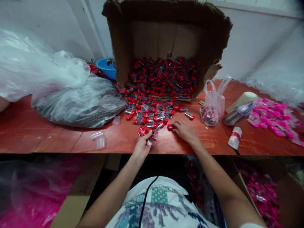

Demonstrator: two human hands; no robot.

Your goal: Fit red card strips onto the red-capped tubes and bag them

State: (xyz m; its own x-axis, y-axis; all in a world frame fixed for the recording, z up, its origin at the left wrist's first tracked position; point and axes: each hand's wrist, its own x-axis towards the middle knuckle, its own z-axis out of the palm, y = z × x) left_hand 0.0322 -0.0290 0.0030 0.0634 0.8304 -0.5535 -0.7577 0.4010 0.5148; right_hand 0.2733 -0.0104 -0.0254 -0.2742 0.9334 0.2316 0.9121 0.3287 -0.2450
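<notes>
My left hand (142, 146) is closed around a small bunch of red and clear plastic packets (153, 138), thumb on top, near the table's front edge. To its right, the fingers of my right hand (184, 130) are closed on a red-capped tube (170, 127); the hand covers most of the tube. Just beyond both hands lies a loose pile of similar clear tubes with red caps (149, 114). One single red-capped tube (189, 116) lies apart, beyond my right hand.
A torn cardboard box (211, 41) on its side holds many more tubes. At left are a plastic bag of dark pieces (80, 104) and clear caps (100, 142). A knotted bag (211, 107), a label roll (235, 138) and pink packets (273, 117) lie right.
</notes>
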